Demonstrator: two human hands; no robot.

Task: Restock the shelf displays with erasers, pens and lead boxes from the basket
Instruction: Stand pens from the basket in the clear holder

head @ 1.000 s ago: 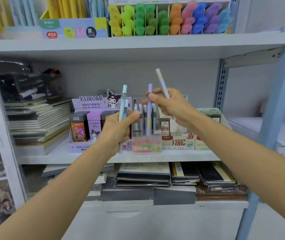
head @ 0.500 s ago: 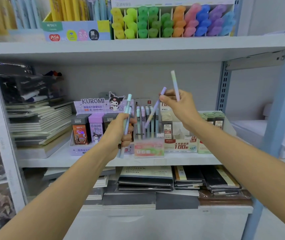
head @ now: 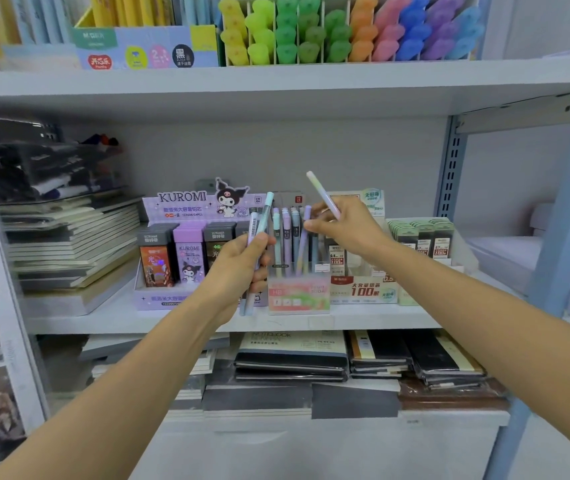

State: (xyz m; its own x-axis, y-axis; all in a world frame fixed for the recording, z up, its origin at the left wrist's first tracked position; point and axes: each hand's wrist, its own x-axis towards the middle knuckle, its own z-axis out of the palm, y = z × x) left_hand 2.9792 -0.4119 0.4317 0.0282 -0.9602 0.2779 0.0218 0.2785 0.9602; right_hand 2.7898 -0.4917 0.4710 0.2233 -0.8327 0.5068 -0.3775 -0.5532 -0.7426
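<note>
Progress check: right hand (head: 349, 233) just above-right of clear pen holder (head: 299, 296), pinching purple pen (head: 306, 237) nearly upright, tip down in the holder, with pastel pen (head: 323, 195) slanting up-left. Left hand (head: 238, 271) beside holder's left, gripping two spare pens (head: 259, 230) upright.

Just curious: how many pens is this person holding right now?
4: teal pen and lavender pen in the left hand; pastel pen and purple pen in the right hand. Others may be hidden.

Stationery shop: stocked shelf (head: 276, 81), highlighter display (head: 349, 29), lead-box displays (head: 363, 289).
</note>
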